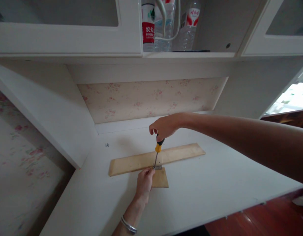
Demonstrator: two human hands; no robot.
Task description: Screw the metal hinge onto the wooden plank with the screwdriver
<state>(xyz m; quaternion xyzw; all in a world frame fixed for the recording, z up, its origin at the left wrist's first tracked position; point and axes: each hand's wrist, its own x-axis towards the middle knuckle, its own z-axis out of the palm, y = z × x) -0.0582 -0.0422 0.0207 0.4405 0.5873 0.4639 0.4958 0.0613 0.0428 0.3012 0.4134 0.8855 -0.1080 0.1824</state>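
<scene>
Grip of the right hand [163, 126]: fist closed around the top of a screwdriver [158, 151] with a black and yellow handle, shaft nearly upright, leaning slightly to the left at the tip. Left hand [144, 181]: fingertips pinched down at the base of the shaft, just beside a small metal hinge [157, 167], steadying tip and fitting together.

Landmark: the long wooden strip [156, 158], lying slantwise on the white table [210, 183]. The hinge sits at the near edge of the strip, about mid-length, bridging to a small wooden block [160, 178] that butts against the strip's near side. Screwdriver tip lands on the hinge; whether it is seated in a screw head is too small to tell. A couple of loose screws [107, 144] lie well beyond the strip's left end.

Doing the step well, by my reading: keep the shaft square to the hinge plate, press down through the handle while turning, and keep the left fingers clear of the tip in case it slips. The block looks free to shift, so the left hand should pin it against the strip.

Pose: right arm reaches in long from the right, wrist bent down over the handle. Left forearm comes up from the near table edge, bracelet [129, 225] at the wrist.
</scene>
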